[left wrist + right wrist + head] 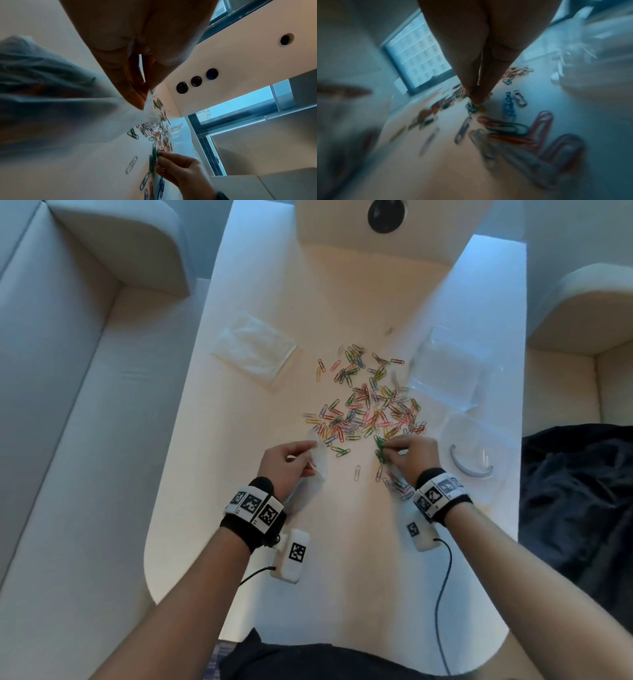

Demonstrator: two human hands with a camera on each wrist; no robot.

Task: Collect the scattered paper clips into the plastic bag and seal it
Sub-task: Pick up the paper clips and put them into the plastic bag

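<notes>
At the centre of the head view, a spread of small coloured wire paper clips (368, 402) lies on the white table (239, 285). The left hand (286, 462), lower centre-left, pinches the rim of a small clear plastic bag (317, 463) between thumb and fingertips, and the bag hangs limp toward the wrist. The right hand (407, 451), lower centre-right, has its fingers curled and pinching a bunch of green paper clips (380, 448) at the near edge of the spread. Judgement: the clips are light, stiff and slippery, and they snag one another, so take small bunches by a fingertip pinch. The bag film is thin and floppy; hold it at the mouth rim to keep it open.
</notes>
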